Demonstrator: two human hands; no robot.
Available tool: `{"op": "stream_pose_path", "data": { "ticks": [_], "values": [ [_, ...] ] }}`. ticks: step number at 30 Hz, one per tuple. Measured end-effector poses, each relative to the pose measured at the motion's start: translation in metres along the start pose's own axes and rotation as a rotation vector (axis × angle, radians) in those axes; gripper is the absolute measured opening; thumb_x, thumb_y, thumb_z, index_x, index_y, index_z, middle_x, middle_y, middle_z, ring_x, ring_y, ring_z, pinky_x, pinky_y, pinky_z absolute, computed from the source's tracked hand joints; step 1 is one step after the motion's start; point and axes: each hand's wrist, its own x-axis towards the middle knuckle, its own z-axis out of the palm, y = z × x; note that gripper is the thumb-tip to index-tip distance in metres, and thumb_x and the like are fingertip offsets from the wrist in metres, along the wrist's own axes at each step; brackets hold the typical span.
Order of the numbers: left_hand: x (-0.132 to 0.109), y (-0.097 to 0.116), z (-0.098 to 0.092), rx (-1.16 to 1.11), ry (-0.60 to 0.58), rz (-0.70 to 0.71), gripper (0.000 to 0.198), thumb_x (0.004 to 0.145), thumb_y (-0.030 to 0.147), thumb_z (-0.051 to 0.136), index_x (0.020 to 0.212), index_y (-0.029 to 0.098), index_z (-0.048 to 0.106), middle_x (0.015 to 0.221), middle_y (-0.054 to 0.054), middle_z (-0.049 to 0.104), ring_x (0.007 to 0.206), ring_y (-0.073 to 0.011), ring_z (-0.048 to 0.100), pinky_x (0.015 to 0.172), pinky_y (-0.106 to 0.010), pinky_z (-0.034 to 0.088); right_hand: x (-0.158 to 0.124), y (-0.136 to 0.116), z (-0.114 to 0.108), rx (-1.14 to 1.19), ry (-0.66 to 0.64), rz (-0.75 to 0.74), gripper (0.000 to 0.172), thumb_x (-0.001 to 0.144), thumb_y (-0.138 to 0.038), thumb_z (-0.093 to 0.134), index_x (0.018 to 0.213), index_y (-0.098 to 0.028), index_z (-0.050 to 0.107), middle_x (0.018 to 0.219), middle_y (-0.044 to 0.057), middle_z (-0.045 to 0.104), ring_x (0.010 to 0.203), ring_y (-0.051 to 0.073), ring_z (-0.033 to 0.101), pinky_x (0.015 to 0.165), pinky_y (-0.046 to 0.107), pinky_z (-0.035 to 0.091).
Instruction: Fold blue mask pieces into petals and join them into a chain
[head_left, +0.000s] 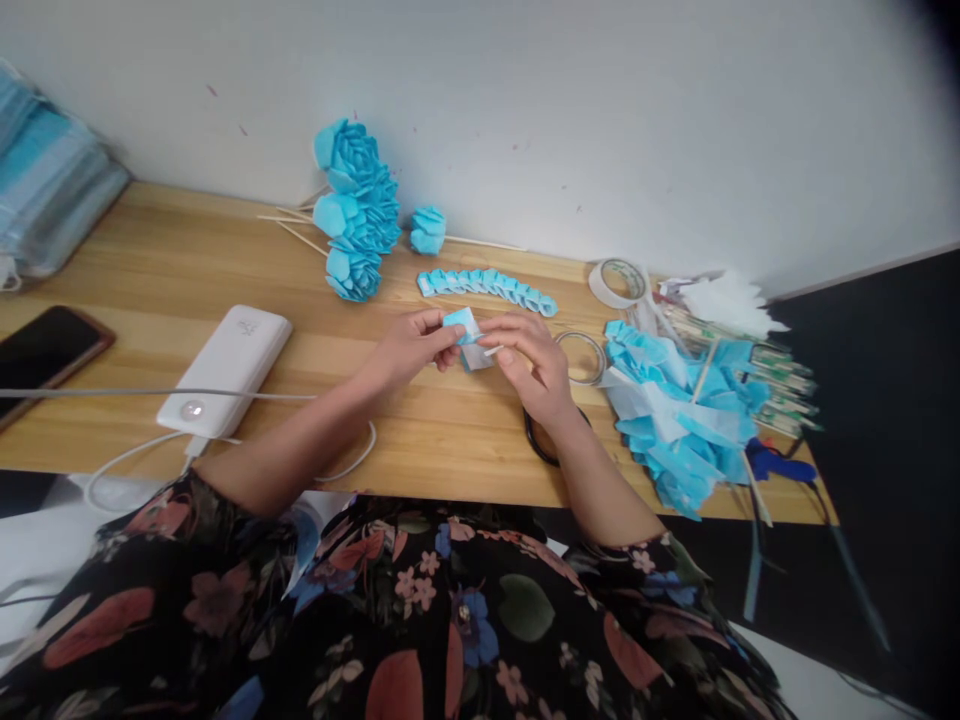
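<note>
In front of me, a small folded piece of blue-and-white fabric [463, 322] is held between my two hands over the table. My left hand [411, 348] pinches its left side between thumb and fingers. On the other side, my right hand [534, 365] is closed, its fingertips touching the piece's right edge, with a short, thin pale stick [493, 350] at its thumb. Just beyond lies a curved row of folded blue pieces [487, 285]. A blue bud on a wooden stick [428, 231] rests behind that row, and several blue fabric roses [356, 215] on sticks are to its left.
On the right are a tape roll [619, 283], another ring of tape [581, 358], crumpled blue fabric [675, 420] and a blue-handled tool [780, 463]. A white power bank [225, 370] with cable, a phone [49, 355] and stacked face masks [52, 180] occupy the left.
</note>
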Motion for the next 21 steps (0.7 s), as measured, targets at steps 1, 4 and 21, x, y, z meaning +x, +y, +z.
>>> {"op": "stream_pose_path", "data": {
  "ticks": [1, 4, 21],
  "values": [
    [0.0, 0.0005, 0.0003, 0.003, 0.0, -0.001, 0.013, 0.087, 0.02, 0.069, 0.076, 0.014, 0.065, 0.061, 0.002, 0.063, 0.052, -0.0067, 0.055, 0.052, -0.02, 0.043, -0.0003, 0.0005, -0.0001, -0.019, 0.01, -0.008, 0.025, 0.103, -0.042, 0.055, 0.102, -0.031, 0.077, 0.117, 0.003, 0.078, 0.11, 0.024, 0.07, 0.102, 0.05, 0.051],
    [0.0004, 0.0014, 0.0002, 0.022, -0.001, -0.005, 0.014, 0.088, 0.015, 0.066, 0.075, 0.014, 0.064, 0.058, 0.002, 0.062, 0.05, -0.0066, 0.054, 0.051, -0.02, 0.043, -0.0015, 0.0017, -0.0017, -0.004, 0.043, -0.021, 0.03, 0.103, -0.045, 0.053, 0.094, -0.032, 0.079, 0.119, 0.002, 0.076, 0.113, 0.026, 0.068, 0.104, 0.053, 0.05],
    [-0.0005, 0.0001, -0.0027, -0.053, -0.116, 0.028, 0.02, 0.082, 0.028, 0.077, 0.076, 0.015, 0.064, 0.063, 0.001, 0.065, 0.053, -0.0073, 0.057, 0.052, -0.02, 0.043, 0.0, 0.0025, -0.0092, 0.018, 0.041, -0.067, 0.034, 0.104, -0.045, 0.05, 0.098, -0.032, 0.081, 0.106, 0.002, 0.081, 0.101, 0.025, 0.07, 0.098, 0.052, 0.053]
  ]
}}
